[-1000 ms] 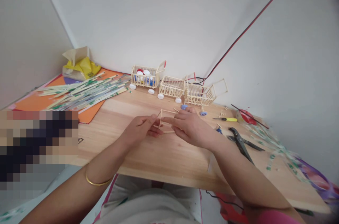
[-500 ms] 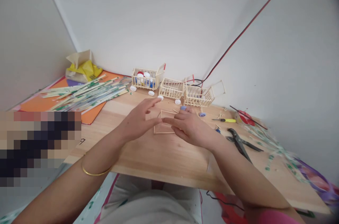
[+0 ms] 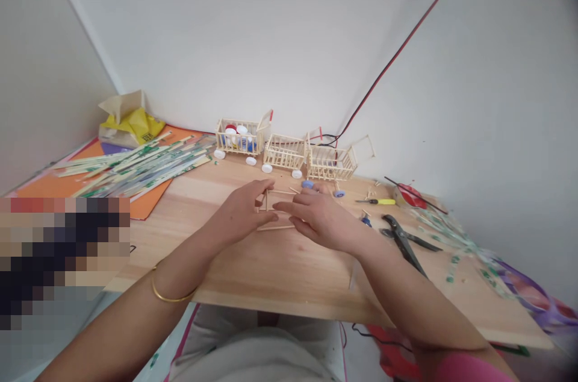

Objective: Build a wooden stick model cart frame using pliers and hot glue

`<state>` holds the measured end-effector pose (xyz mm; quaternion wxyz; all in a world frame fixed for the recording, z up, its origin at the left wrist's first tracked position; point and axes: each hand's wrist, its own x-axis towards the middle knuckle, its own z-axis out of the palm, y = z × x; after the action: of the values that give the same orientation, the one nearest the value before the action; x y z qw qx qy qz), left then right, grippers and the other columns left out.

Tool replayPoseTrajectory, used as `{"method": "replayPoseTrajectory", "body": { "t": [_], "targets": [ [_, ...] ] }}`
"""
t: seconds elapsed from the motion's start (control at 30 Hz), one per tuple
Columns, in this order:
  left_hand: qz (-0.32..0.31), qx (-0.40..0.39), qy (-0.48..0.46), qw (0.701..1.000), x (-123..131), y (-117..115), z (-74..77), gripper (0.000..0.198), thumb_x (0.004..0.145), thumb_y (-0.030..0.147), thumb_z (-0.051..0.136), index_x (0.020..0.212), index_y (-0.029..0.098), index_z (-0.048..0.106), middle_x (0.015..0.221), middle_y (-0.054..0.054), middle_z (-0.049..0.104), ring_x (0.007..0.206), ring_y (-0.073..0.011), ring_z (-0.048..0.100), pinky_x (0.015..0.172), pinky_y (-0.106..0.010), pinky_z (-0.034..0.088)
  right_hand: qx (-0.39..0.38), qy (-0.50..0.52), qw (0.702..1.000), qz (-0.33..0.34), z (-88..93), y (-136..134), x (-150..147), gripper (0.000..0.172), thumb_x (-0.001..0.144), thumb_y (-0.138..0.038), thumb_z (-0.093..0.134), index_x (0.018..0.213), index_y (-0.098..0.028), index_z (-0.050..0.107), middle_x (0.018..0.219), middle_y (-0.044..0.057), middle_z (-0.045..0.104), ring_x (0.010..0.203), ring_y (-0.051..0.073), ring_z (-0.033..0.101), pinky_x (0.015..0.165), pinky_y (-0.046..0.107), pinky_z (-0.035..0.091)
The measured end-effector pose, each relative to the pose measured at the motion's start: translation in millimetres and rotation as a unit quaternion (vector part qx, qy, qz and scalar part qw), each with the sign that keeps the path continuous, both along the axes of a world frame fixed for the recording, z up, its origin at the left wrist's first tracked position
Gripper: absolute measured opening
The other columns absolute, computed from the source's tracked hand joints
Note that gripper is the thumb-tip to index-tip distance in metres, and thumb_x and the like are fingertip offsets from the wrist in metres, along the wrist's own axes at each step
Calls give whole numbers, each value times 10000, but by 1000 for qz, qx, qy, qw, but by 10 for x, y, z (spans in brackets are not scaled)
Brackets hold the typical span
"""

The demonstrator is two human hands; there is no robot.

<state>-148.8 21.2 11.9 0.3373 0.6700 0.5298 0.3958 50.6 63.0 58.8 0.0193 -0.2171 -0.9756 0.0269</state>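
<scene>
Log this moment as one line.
left hand: at left end of stick frame; right hand: over its right part; beyond: three carts; right: pliers

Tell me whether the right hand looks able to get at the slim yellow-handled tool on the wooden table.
Probably yes: the slim yellow-handled tool lies close to the right hand, with nothing tall seen between them.

I cannot read a single word or number from here. The dark characters on the yellow packet, far left, are too small; the green print on the wrapped sticks at left and clear wrappers at right blurs; a black mark at the tabletop's left stays illegible.
</scene>
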Motion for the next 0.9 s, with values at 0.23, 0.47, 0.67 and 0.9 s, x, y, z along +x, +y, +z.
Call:
{"method": "replayPoseTrajectory", "body": {
  "t": [0.23, 0.47, 0.67, 0.9],
  "targets": [
    [5, -13, -61, 998, -22, -7, -57, 541, 689, 334, 656, 1202, 213, 532, 1243, -86, 549, 1135, -242, 521, 847, -375, 537, -14, 123, 991, -51, 56, 8, 302, 416, 873, -294, 506, 1282, -235, 462, 1151, 110, 558, 1063, 230, 492, 889, 391, 375],
    [13, -13, -53, 998, -22, -18, -83, 504, 722, 341, 634, 1201, 226, 528, 1256, -67, 540, 1153, -232, 513, 865, -357, 541, -96, 306, 930, -176, -229, 120, 655, 252, 858, -230, 459, 1104, -208, 509, 991, 78, 585, 889, 186, 549, 821, 360, 449],
    [16, -19, -45, 999, -22, -26, -79, 507, 733, 358, 630, 1208, 220, 519, 1269, -69, 526, 1168, -236, 504, 887, -369, 535, -185, 370, 875, -252, -578, 298, 727, 202, 847, -234, 463, 1032, -180, 523, 934, 59, 593, 843, 159, 561, 796, 334, 455],
    [33, -34, -49, 998, -20, -26, -72, 515, 735, 402, 641, 1207, 229, 528, 1278, -66, 524, 1179, -247, 502, 899, -370, 532, -225, 360, 874, -235, -776, 382, 498, 280, 842, -296, 501, 1083, -171, 572, 1013, 78, 617, 825, 138, 564, 755, 289, 448]
  ]
}}
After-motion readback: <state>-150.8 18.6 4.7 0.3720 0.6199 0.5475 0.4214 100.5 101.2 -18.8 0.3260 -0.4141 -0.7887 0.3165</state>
